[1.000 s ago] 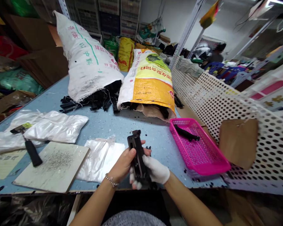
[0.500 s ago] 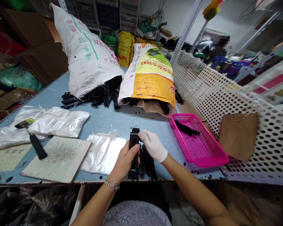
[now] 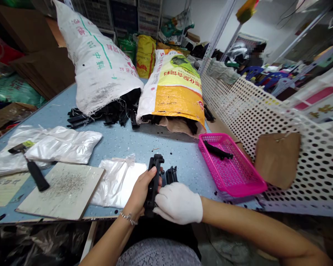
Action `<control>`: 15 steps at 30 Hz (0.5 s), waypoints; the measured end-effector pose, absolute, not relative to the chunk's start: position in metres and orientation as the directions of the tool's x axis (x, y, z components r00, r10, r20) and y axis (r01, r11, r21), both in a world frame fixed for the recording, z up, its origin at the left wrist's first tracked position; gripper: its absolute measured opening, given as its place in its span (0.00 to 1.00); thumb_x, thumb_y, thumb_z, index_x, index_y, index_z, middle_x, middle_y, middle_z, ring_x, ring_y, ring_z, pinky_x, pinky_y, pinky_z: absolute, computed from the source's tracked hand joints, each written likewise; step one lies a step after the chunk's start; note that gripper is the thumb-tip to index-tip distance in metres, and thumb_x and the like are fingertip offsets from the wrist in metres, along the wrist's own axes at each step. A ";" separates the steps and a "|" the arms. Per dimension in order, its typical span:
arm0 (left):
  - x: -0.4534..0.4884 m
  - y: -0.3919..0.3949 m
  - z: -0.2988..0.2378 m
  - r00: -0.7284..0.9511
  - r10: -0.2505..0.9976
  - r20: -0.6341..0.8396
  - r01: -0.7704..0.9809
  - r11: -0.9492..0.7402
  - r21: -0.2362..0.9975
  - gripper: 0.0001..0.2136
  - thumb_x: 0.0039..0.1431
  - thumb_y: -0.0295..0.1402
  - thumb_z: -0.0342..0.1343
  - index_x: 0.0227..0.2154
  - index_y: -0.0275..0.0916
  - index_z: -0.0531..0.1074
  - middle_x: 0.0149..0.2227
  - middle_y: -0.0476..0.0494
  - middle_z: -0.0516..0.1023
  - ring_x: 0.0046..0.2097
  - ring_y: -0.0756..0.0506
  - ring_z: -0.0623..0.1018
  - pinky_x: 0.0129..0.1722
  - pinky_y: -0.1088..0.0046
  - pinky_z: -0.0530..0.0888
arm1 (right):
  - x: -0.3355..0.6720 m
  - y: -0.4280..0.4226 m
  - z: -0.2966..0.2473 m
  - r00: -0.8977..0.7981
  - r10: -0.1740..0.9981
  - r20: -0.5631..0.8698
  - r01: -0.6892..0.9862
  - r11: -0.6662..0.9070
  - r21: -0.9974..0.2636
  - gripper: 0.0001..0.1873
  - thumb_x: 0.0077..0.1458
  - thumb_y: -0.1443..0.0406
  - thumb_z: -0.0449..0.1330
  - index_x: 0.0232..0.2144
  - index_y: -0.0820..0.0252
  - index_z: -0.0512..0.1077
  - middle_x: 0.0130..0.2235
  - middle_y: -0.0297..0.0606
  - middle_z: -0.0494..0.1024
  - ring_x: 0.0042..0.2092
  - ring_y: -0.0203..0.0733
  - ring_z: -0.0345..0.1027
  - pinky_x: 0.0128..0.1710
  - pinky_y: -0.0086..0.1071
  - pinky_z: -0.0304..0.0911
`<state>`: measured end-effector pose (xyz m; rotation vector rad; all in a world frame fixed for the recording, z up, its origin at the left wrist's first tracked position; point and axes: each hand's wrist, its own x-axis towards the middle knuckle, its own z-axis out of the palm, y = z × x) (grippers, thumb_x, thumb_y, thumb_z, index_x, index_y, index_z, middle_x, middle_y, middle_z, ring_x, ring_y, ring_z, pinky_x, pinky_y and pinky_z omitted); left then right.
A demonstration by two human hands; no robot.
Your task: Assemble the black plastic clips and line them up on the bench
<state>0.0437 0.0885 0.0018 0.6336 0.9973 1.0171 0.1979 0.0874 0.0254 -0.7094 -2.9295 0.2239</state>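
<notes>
Left hand (image 3: pixel 142 191), bare, bracelet at the wrist: closed around a long black part (image 3: pixel 153 180), thumb along its side. The part stands on end over the near edge of the counter (image 3: pixel 127 142), top leaning away from the person.

Right hand (image 3: pixel 179 203), in a white glove: knuckles up, just right of the left hand, fingers curled in against the lower end of the black part. Touching it; cannot tell whether it actually grips.

Second black part (image 3: pixel 171 174): just beyond the right hand, close beside the held one.

Left of the left hand: clear plastic bag (image 3: pixel 119 181), flat on the counter, then a pale board (image 3: pixel 63 190), then a hammer (image 3: pixel 34 173) with a black handle.

Right of the right hand: pink basket (image 3: pixel 233 177), near, with one black piece (image 3: pixel 218 150) inside at its far end.

Far beyond both hands: white sack (image 3: pixel 100 66) and yellow sack (image 3: pixel 176 88) lying side by side, mouths toward the person, with loose black parts (image 3: pixel 108 114) spilling from the white one.
</notes>
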 end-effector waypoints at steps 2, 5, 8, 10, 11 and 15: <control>0.042 0.086 0.000 0.099 0.945 -0.312 -0.337 0.327 0.883 0.23 0.62 0.50 0.53 0.47 0.34 0.71 0.27 0.48 0.73 0.25 0.51 0.71 0.24 0.78 0.67 | 0.196 0.080 0.022 -0.801 0.598 -0.006 0.551 0.734 -0.396 0.20 0.67 0.57 0.48 0.27 0.60 0.69 0.26 0.37 0.72 0.26 0.37 0.63 0.26 0.30 0.53; 0.033 0.087 -0.012 -0.077 0.981 -0.181 -0.210 0.162 0.964 0.25 0.60 0.47 0.57 0.55 0.39 0.63 0.31 0.50 0.73 0.26 0.50 0.73 0.28 0.75 0.71 | 0.191 0.074 0.007 -0.668 0.711 -0.221 0.561 0.285 -0.777 0.19 0.68 0.59 0.45 0.29 0.59 0.67 0.24 0.31 0.68 0.25 0.33 0.61 0.25 0.26 0.55; 0.026 0.090 -0.037 -0.195 0.966 -0.169 -0.159 0.139 0.977 0.34 0.58 0.46 0.60 0.61 0.45 0.51 0.43 0.45 0.74 0.33 0.46 0.78 0.37 0.66 0.76 | 0.188 0.104 -0.005 -0.623 0.662 -0.416 0.576 0.029 -0.817 0.18 0.67 0.57 0.48 0.30 0.59 0.70 0.20 0.27 0.67 0.21 0.32 0.60 0.23 0.25 0.58; 0.028 0.090 -0.059 -0.179 0.958 -0.225 -0.113 0.207 0.972 0.31 0.61 0.48 0.55 0.61 0.43 0.51 0.48 0.39 0.73 0.44 0.41 0.79 0.47 0.58 0.75 | 0.192 0.152 -0.004 -0.460 0.803 -0.379 0.724 0.092 -0.684 0.18 0.65 0.55 0.53 0.30 0.60 0.73 0.23 0.31 0.73 0.25 0.35 0.67 0.28 0.27 0.63; 0.031 0.089 -0.069 -0.162 0.959 -0.234 -0.068 0.225 0.972 0.28 0.63 0.48 0.52 0.61 0.42 0.53 0.52 0.36 0.72 0.51 0.38 0.76 0.53 0.53 0.72 | 0.197 0.181 -0.001 -0.343 0.891 -0.298 0.775 0.089 -0.625 0.15 0.64 0.56 0.54 0.34 0.61 0.74 0.30 0.35 0.77 0.32 0.37 0.71 0.35 0.29 0.65; 0.056 0.082 -0.099 -0.164 0.983 -0.078 0.163 0.105 0.981 0.25 0.68 0.43 0.44 0.64 0.39 0.53 0.67 0.32 0.54 0.70 0.37 0.53 0.68 0.50 0.48 | 0.232 0.293 0.023 0.024 0.994 -0.103 0.881 -0.070 -0.468 0.17 0.65 0.60 0.56 0.50 0.66 0.70 0.52 0.50 0.73 0.52 0.49 0.68 0.52 0.43 0.64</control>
